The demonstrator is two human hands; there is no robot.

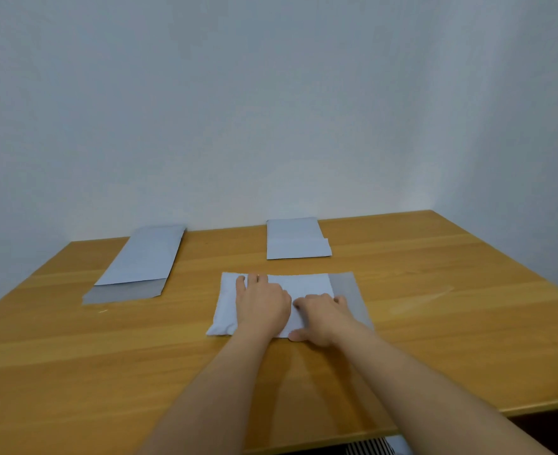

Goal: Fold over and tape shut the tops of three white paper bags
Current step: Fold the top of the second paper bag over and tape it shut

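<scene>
Three white paper bags lie flat on the wooden table (435, 290). The nearest bag (307, 285) lies sideways in the middle, its grey open end pointing right. My left hand (261, 302) presses flat on its left half, fingers spread. My right hand (320, 318) rests on its right part, with the thumb at the bag's near edge and fingers on the paper. A second bag (143, 261) lies at the back left, unfolded, its grey end toward me. A third bag (295, 239) lies at the back centre with a folded flap across it.
A pale wall stands right behind the table's far edge. The table's near edge runs across the bottom right, with striped fabric (369, 447) showing below it. No tape is in view.
</scene>
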